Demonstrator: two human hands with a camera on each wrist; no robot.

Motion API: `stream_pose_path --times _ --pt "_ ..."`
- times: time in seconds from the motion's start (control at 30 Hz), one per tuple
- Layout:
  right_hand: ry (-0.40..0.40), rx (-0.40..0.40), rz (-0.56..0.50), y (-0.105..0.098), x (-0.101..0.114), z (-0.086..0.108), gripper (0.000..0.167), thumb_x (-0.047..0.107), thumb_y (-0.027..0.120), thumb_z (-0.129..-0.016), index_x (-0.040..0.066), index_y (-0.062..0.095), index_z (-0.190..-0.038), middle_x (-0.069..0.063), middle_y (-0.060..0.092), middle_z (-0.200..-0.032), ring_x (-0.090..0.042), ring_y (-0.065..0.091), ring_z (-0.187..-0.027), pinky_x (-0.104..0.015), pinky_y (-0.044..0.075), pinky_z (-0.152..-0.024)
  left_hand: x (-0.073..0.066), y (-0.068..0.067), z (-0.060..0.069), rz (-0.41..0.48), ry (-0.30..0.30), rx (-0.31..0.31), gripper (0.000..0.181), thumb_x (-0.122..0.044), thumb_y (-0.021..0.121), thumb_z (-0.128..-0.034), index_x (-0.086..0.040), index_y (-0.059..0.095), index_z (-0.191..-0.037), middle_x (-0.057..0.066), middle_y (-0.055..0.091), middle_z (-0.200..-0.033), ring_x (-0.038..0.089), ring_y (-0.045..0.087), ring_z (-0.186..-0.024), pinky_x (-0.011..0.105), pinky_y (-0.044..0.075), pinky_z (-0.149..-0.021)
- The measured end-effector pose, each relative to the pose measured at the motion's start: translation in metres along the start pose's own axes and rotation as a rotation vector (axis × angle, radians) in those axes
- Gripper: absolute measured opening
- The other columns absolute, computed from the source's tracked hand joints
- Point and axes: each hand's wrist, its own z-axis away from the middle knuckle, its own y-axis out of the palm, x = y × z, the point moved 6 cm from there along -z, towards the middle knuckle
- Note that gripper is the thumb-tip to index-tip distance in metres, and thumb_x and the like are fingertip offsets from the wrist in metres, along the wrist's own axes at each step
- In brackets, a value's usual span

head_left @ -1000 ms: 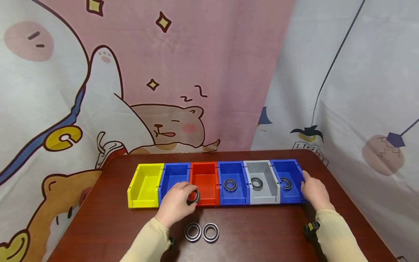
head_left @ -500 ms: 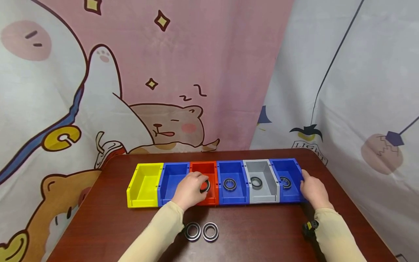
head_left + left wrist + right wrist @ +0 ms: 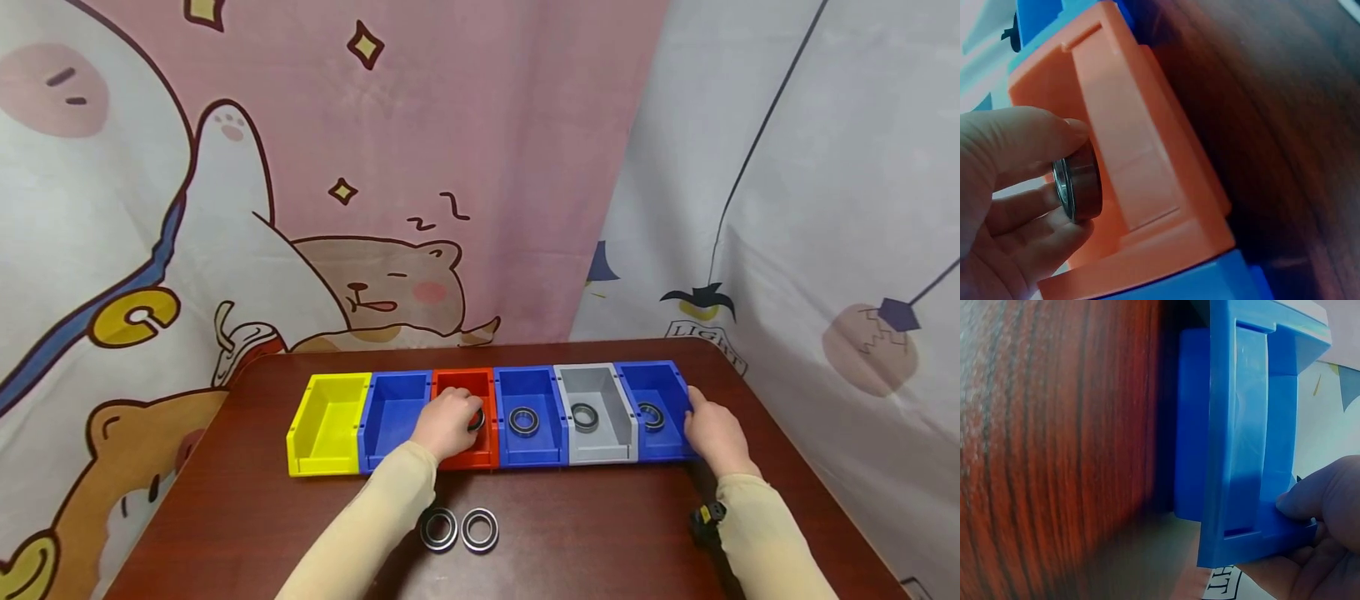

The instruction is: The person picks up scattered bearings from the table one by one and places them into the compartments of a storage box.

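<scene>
Red bin (image 3: 461,382): tilted ring (image 3: 1089,187) pinched inside by the left hand (image 3: 447,423).
Floor contact is hidden; well to the red bin's right, a blue bin (image 3: 651,385) is gripped by the right hand (image 3: 716,435).

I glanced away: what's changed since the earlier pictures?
The left hand moved its bearing forward and right, from the front-left edge of the red bin to farther over it, without release. The right hand still grips the rightmost blue bin; three bearings in bins and two on the table stayed.
</scene>
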Motion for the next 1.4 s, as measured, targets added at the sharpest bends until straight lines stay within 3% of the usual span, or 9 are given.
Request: stream_pose_path --times 0.27,0.47,0.73,1.17,1.4 --pt "-0.01 -0.02 0.005 -0.001 0.001 0.001 0.05 0.002 0.051 -0.094 -0.017 0.036 -0.138 -0.045 0.053 -0.118 -0.057 0.059 -0.097 -0.064 0.047 -0.08 0.003 0.019 -0.008 -0.095 0.01 0.086 0.019 -0.017 0.081 -0.0737 -0.013 0.072 -0.09 0.004 0.062 -0.081 0.021 0.057 -0.075 0.033 0.054 -0.064" --pt "-0.009 -0.029 0.013 0.001 0.0 0.0 0.049 0.002 0.051 -0.094 -0.017 0.037 -0.138 -0.044 0.054 -0.116 -0.056 0.059 -0.095 -0.064 0.048 -0.08 0.006 0.029 -0.012 -0.11 -0.016 0.13 0.017 -0.016 0.082 -0.074 -0.014 0.073 -0.088 0.003 0.062 -0.079 0.02 0.056 -0.073 0.033 0.055 -0.066" --pt "-0.007 -0.029 0.005 0.002 0.001 0.0 0.049 0.002 0.051 -0.094 -0.015 0.037 -0.138 -0.044 0.054 -0.116 -0.056 0.059 -0.096 -0.064 0.047 -0.08 0.007 0.036 -0.012 -0.178 -0.007 0.13 0.009 -0.017 0.079 -0.0772 -0.018 0.072 -0.084 0.002 0.066 -0.077 0.02 0.059 -0.07 0.036 0.055 -0.063" --pt "0.009 -0.012 0.007 0.003 0.0 -0.001 0.051 0.002 0.05 -0.095 -0.016 0.034 -0.14 -0.044 0.052 -0.12 -0.056 0.058 -0.1 -0.064 0.047 -0.083 0.006 0.038 -0.012 -0.23 -0.004 0.11 0.008 -0.018 0.078 -0.0775 -0.018 0.074 -0.084 0.001 0.067 -0.079 0.02 0.06 -0.07 0.036 0.054 -0.059" --pt "0.009 -0.014 0.009 0.003 -0.002 -0.001 0.051 0.002 0.049 -0.095 -0.016 0.035 -0.14 -0.044 0.052 -0.12 -0.057 0.058 -0.1 -0.065 0.047 -0.083 0.001 0.016 -0.01 -0.125 0.026 0.064 0.016 -0.017 0.077 -0.0791 -0.014 0.074 -0.095 0.004 0.068 -0.088 0.022 0.064 -0.08 0.037 0.056 -0.068"
